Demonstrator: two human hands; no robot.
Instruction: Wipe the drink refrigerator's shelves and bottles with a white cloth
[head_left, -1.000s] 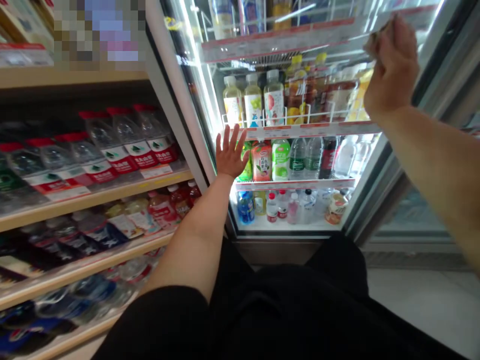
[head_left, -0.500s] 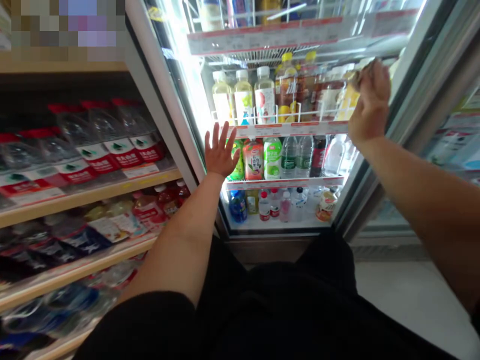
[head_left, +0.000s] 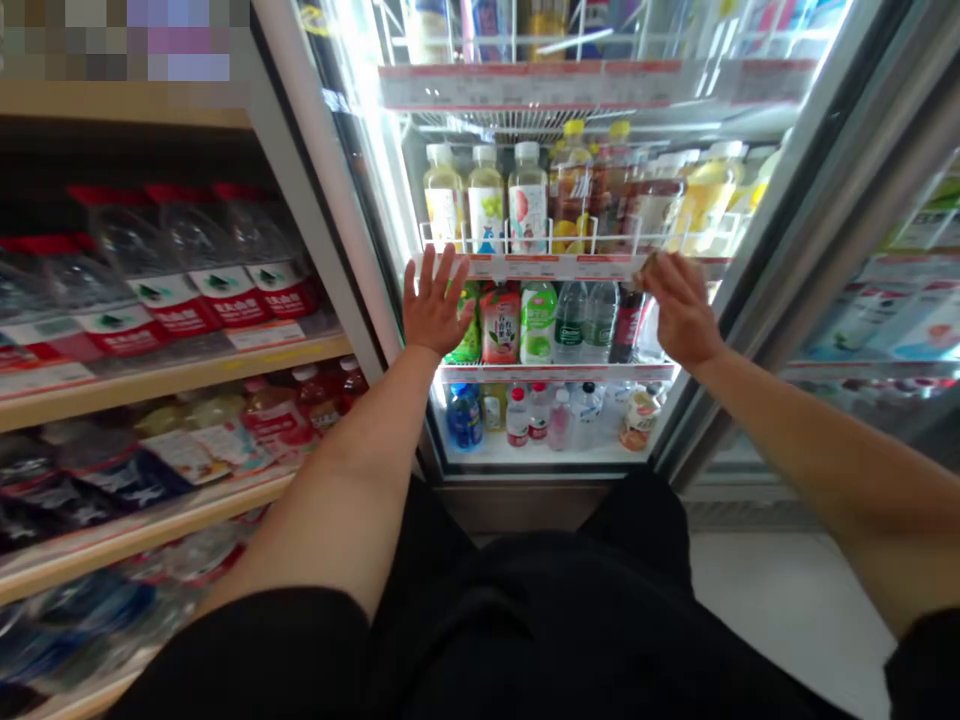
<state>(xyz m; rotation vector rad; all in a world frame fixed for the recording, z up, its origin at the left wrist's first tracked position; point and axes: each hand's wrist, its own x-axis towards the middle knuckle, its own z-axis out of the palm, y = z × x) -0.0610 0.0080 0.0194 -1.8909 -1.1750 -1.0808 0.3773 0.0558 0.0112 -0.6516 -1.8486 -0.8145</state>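
Observation:
My left hand [head_left: 436, 308] is spread flat with its fingers apart, against the glass door [head_left: 525, 480] of a lit drinks fridge, low on its left side. Behind its fingers are bottles on the fridge shelves, among them a red-labelled bottle [head_left: 500, 324]. Nearer the door's right side, my right hand [head_left: 684, 312] is closed around a crumpled brownish cloth [head_left: 651, 268], pressed toward the glass at the height of a shelf's price strip [head_left: 555, 266]. Most of the cloth is hidden by the fingers.
Wooden shelves [head_left: 315, 352] stand on the left, with red-capped water bottles [head_left: 176, 265] and other drinks. To the right, a metal door frame [head_left: 810, 240] borders another glass-fronted fridge section. My knees are close to the fridge's base [head_left: 517, 508].
My right hand has come down and to the left across the glass with the cloth. The left hand stays spread in nearly the same place; the view has shifted slightly.

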